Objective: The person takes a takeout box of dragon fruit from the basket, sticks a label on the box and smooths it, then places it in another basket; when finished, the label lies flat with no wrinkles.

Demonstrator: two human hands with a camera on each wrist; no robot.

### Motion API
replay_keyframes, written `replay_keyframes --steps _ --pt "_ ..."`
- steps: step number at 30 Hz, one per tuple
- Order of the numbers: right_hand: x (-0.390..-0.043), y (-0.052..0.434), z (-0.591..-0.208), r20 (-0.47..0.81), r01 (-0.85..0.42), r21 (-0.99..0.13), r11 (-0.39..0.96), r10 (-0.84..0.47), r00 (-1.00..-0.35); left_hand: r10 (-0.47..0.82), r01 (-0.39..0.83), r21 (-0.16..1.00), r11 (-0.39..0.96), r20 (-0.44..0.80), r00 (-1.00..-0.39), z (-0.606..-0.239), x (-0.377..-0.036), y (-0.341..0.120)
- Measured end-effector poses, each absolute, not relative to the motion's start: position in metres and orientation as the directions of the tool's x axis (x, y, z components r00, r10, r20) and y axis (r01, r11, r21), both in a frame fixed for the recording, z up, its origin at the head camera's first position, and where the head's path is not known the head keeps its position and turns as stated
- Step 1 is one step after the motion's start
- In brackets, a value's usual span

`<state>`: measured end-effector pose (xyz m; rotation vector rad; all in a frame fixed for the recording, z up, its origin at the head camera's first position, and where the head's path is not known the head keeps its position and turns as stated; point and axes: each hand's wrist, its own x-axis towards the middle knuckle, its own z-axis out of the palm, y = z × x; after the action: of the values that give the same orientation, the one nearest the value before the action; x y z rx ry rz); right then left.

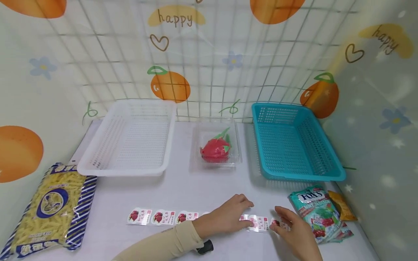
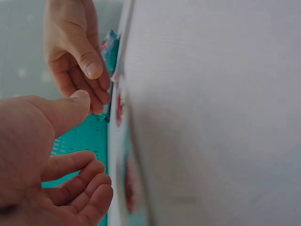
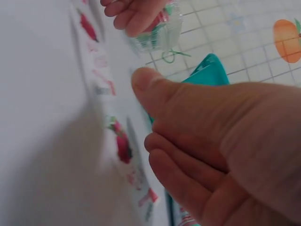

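A strip of clear-backed labels (image 1: 163, 217) printed with red dragon fruits lies across the front of the white table. My left hand (image 1: 225, 218) reaches over the strip and hides its middle, with thumb and fingers apart and loosely bent. At the strip's right end is my right hand (image 1: 295, 233), its thumb and fingers spread beside the last labels. In the right wrist view, the thumb (image 3: 153, 87) stands apart from the fingers, and the labels (image 3: 123, 146) run past them. Neither hand grips anything. Behind them, a red dragon fruit (image 1: 215, 150) sits in a clear plastic box (image 1: 212, 125).
A white basket (image 1: 130, 170) stands at the back left and a turquoise basket (image 1: 303, 177) at the back right. At the left edge lies a bag of pasta (image 1: 52, 206). Green candy bags (image 1: 318, 214) and an orange packet (image 1: 343, 206) lie right of my right hand.
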<state>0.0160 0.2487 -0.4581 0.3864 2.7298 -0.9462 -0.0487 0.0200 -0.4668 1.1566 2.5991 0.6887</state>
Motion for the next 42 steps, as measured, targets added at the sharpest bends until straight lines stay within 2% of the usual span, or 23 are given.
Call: replay_keyframes --steps 4,10,18,22,26,32,38,42 --pt "0.016 0.245 -0.463 -0.28 0.287 -0.546 0.787 0.151 -0.948 0.735 0.629 0.501 0.594 -0.021 -0.678 -0.473 -0.048 0.019" --pt "0.014 0.242 -0.466 -0.313 0.309 -0.506 0.805 0.162 -0.936 0.732 0.622 0.5 0.602 -0.035 -0.68 -0.479 -0.049 0.021" --pt "0.007 0.241 -0.461 -0.299 0.202 -0.421 0.884 0.074 -0.951 0.73 0.62 0.49 0.613 -0.051 -0.681 -0.479 -0.051 0.023" --pt "0.003 0.24 -0.458 -0.313 0.189 -0.4 0.897 0.061 -0.948 0.737 0.627 0.49 0.605 -0.047 -0.674 -0.479 -0.052 0.023" --pt "0.0 0.24 -0.456 -0.347 0.212 -0.41 0.887 0.063 -0.936 0.74 0.628 0.502 0.595 -0.038 -0.671 -0.478 -0.053 0.023" --pt "-0.003 0.237 -0.456 -0.343 0.176 -0.423 0.889 0.022 -0.939 0.743 0.625 0.512 0.589 -0.04 -0.668 -0.475 -0.058 0.024" --pt "-0.005 0.232 -0.459 -0.363 0.183 -0.441 0.879 0.012 -0.932 0.773 0.649 0.492 0.58 -0.078 -0.63 -0.468 -0.064 0.027" --pt "-0.005 0.23 -0.459 -0.33 0.162 -0.464 0.871 0.0 -0.944 0.79 0.649 0.5 0.574 -0.129 -0.599 -0.46 -0.068 0.027"
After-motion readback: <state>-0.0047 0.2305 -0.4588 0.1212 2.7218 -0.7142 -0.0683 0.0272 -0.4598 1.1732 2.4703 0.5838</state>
